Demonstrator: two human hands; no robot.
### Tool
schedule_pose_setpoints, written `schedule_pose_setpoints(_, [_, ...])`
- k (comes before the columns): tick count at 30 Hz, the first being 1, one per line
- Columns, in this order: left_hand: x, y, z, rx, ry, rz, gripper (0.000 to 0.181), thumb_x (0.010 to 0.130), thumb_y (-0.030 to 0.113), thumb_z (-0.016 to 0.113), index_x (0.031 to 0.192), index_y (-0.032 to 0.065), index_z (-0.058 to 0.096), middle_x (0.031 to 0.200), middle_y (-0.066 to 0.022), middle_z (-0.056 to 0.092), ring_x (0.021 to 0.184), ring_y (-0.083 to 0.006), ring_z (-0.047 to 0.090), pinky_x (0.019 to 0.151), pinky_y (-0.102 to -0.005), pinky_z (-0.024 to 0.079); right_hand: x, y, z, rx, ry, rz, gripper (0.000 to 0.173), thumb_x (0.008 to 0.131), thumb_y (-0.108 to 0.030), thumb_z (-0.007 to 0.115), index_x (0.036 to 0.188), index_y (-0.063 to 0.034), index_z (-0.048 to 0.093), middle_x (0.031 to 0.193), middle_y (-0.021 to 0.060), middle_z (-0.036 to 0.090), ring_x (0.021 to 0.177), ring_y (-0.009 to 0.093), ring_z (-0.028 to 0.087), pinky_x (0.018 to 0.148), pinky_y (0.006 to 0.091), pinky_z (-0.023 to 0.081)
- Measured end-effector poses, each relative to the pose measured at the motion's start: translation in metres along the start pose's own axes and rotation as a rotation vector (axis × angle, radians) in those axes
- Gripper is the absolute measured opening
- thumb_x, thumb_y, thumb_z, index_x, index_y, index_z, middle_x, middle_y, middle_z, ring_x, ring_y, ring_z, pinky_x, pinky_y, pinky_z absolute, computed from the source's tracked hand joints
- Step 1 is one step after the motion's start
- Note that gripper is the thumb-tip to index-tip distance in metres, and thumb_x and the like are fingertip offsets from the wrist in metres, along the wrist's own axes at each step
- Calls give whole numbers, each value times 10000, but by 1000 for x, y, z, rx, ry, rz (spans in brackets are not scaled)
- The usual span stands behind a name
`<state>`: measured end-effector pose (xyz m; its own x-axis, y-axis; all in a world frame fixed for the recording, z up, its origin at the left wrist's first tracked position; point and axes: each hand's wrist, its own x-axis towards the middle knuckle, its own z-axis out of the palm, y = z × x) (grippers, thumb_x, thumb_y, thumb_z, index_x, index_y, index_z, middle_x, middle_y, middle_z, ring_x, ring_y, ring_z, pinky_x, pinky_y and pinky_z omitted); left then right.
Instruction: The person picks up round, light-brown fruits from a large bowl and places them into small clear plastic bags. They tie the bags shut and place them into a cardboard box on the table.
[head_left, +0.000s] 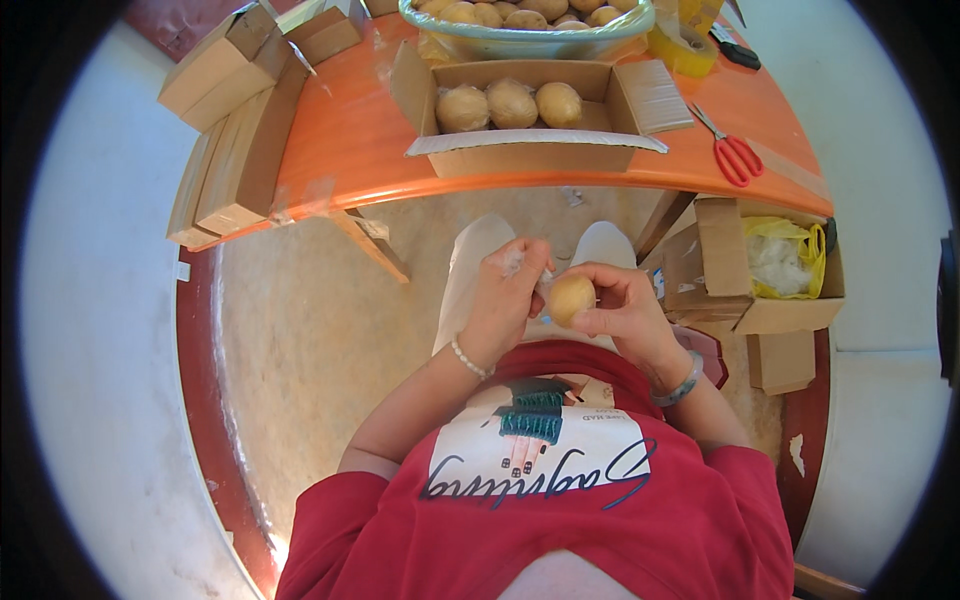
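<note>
Above my lap, my right hand (626, 300) grips a potato (571, 300) between thumb and fingers. Close beside it, my left hand (510, 289) is closed on a piece of clear plastic film (514, 262). Some film reaches the potato's left side; how far it wraps around is hard to tell. On the table ahead stands an open cardboard box (529, 155), with three potatoes (512, 103) in a row inside it. At least two of these are in clear plastic, and the right end of the box holds none.
A basin (525, 41) of potatoes stands on the orange table (345, 142) behind the box. Red-handled scissors (731, 154) and tape (684, 51) lie to the right. Cardboard boxes (244, 161) line the left edge. Below right, a carton (784, 315) holds a yellow bag (784, 259).
</note>
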<state>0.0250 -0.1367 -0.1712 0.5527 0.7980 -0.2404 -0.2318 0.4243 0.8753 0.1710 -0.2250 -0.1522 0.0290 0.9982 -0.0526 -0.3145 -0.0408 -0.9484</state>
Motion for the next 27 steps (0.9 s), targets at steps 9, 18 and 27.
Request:
schedule_pose_setpoints(9, [4,12,-18,18,-342,53,96,813,38,647,899,11,615,793,-47,624,722,-109,590,680,-246,488,-1,-6,-9,219,58,105,396,802,-96,681,1169,15,582,919,71,649,656,90,565,494,188,413])
schedule_pose_setpoints(18, [2,9,-12,489,-142,374,80,748,-13,652,820,11,627,812,-16,647,753,-82,579,691,-224,468,2,-10,-9,193,4,267,417,879,-170,620,1240,-13,483,901,109,649,597,106,588,457,206,445])
schedule_pose_setpoints(27, [7,6,-20,218,-172,152,109,746,-36,602,846,5,617,838,-54,619,744,-109,575,656,-242,481,9,-6,-16,-383,-95,-110,439,798,-96,698,1212,-57,555,950,40,612,732,74,580,537,197,464])
